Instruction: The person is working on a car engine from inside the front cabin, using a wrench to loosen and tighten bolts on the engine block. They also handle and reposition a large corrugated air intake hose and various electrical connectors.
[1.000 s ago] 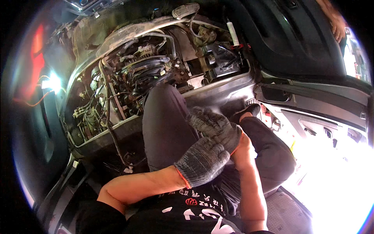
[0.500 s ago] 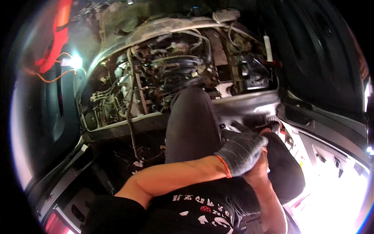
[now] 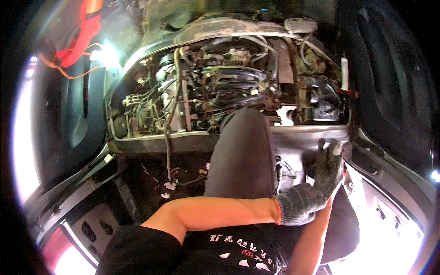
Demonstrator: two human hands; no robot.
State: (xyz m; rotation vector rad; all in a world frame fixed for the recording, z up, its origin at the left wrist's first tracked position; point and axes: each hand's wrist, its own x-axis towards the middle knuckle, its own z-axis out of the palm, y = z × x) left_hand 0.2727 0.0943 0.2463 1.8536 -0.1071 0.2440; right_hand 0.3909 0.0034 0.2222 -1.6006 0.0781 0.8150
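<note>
My left hand [image 3: 298,204], in a grey knit glove with an orange cuff, reaches across to my right wrist. Its fingers close at the lower part of the dark grey glove [image 3: 328,176] worn on the other hand; their tips are partly hidden. My right hand [image 3: 329,164] points upward inside that glove, fingers stretched and apart, with nothing visible in them. The bare right forearm rises below it. Both hands are beside my raised knee [image 3: 245,151], near the right end of a metal sill [image 3: 302,134].
Beyond my knee lies an open engine bay [image 3: 229,87] with hoses, cables and a black box [image 3: 321,98]. A bright work lamp [image 3: 107,56] with an orange cord hangs left, near a red-orange object [image 3: 85,36]. Dark panels flank both sides. A loose hose [image 3: 168,156] dangles in front.
My right hand has come up and turned so its fingers show stretched out. The left hand has slid down toward the right wrist. The whole view has shifted slightly.
</note>
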